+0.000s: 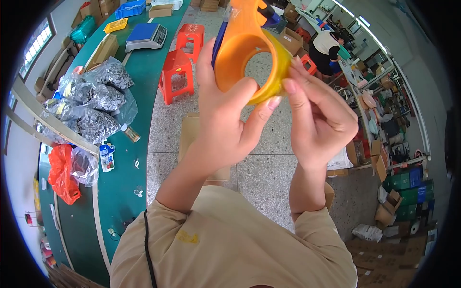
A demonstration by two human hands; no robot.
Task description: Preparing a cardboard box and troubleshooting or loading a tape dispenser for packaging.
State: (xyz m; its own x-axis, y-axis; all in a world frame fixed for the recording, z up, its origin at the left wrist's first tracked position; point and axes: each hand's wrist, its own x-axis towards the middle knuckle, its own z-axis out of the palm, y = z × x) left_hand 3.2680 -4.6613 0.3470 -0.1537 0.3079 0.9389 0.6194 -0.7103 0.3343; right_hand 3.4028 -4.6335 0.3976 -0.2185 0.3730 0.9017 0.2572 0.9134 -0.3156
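Observation:
I hold an orange tape dispenser (242, 53) with a round core and a roll of clear tape on it, raised in front of me. My left hand (225, 115) grips its round body from below, thumb across the front rim. The fingertips of my right hand (317, 115) pinch at the roll's right edge. A dark blue part (219, 41) shows behind the dispenser's left side.
A green table (125, 158) runs along my left with clear bags of small dark parts (93, 108), a red plastic bag (62, 175), a blue scale (146, 36) and a yellow tray (115, 25). Orange stools (177, 74) stand on the speckled floor. Another person (326, 48) bends over at the far right among cardboard boxes (379, 158).

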